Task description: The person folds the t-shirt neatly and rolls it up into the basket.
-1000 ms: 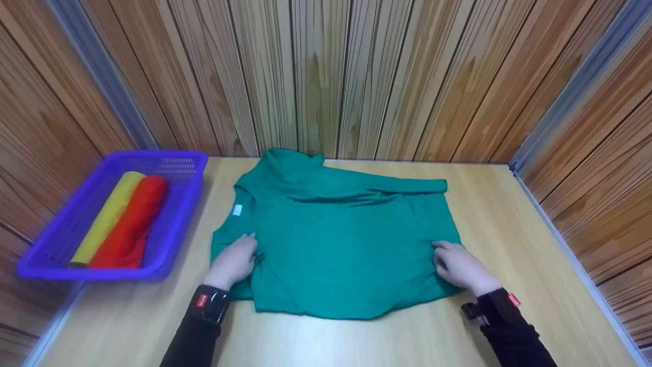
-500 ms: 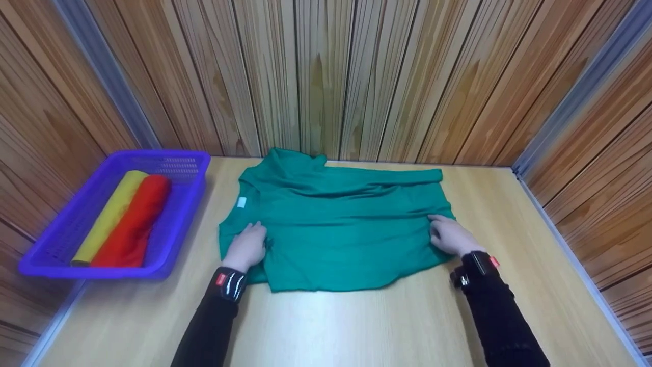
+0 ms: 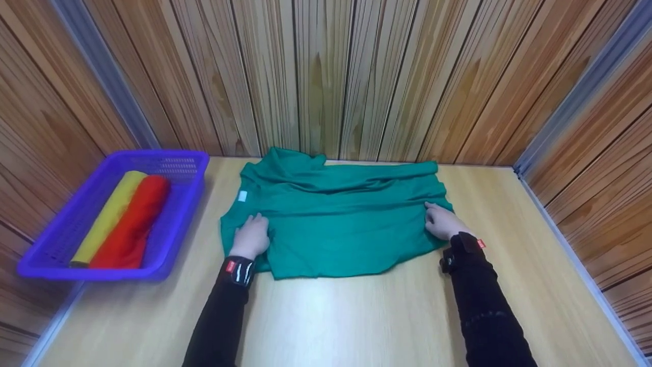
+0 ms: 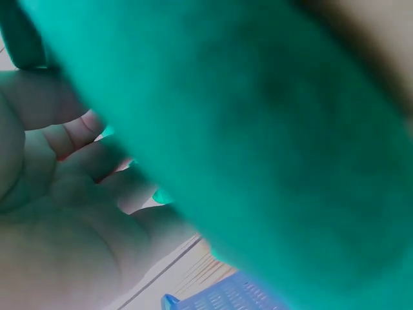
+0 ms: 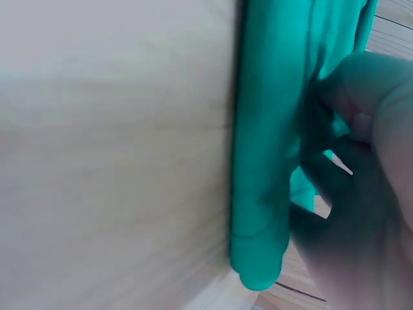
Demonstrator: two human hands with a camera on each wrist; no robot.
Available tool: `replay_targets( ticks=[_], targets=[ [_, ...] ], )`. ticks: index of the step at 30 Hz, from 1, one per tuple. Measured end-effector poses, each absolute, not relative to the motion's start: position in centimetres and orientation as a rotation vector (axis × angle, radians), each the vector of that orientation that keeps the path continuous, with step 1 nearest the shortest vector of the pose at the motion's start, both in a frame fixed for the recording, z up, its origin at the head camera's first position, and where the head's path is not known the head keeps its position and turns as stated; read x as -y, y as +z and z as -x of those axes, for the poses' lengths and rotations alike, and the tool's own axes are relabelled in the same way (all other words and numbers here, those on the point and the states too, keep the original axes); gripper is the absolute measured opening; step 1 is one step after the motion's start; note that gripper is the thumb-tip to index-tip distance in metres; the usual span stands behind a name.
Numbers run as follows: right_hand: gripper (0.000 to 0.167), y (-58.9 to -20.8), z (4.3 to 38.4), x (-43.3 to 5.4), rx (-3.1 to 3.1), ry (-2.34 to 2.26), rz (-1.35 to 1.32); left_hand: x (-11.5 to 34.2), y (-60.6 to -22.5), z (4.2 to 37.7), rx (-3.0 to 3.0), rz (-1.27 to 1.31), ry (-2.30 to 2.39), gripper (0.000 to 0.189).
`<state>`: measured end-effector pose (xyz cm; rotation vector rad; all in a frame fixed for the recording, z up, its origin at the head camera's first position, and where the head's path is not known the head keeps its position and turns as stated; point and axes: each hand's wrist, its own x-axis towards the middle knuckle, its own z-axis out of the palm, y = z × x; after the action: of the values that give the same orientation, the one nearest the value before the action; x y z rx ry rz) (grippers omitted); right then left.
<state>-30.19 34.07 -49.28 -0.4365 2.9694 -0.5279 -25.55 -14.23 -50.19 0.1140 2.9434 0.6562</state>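
Note:
A green shirt point(image 3: 331, 224) with a white neck label point(image 3: 242, 195) lies sideways, its neck to the left, with creases running across it. My left hand point(image 3: 251, 237) grips the cloth near the neck end. In the left wrist view, the green fabric point(image 4: 258, 129) hides that hand's fingertips. At the opposite end, my right hand point(image 3: 442, 221) pinches the shirt's edge. The right wrist view shows the thumb and fingers of this hand point(image 5: 368, 168) around a bunch of cloth, beside a rounded fold of the shirt point(image 5: 268, 155).
A purple basket point(image 3: 186, 224) stands at the left, holding a yellow roll of cloth point(image 3: 109, 219) and a red one point(image 3: 133, 224). Wood-panelled walls point(image 3: 326, 76) enclose the back and sides of the light wooden table point(image 3: 336, 326).
Both hands have moved away from the body toward the back wall, carrying the shirt's near part along. The near hem lies farther back, and more creases cross the cloth.

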Motion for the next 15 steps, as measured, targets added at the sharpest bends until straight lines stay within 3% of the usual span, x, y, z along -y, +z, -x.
replay_targets(
  ticks=[15],
  targets=[
    [0.014, -49.2, 25.3, -34.6, -3.048, -0.448, 0.526, 15.3, -50.4, 24.2, -2.995, -0.275, 0.638, 0.030]
  ],
)
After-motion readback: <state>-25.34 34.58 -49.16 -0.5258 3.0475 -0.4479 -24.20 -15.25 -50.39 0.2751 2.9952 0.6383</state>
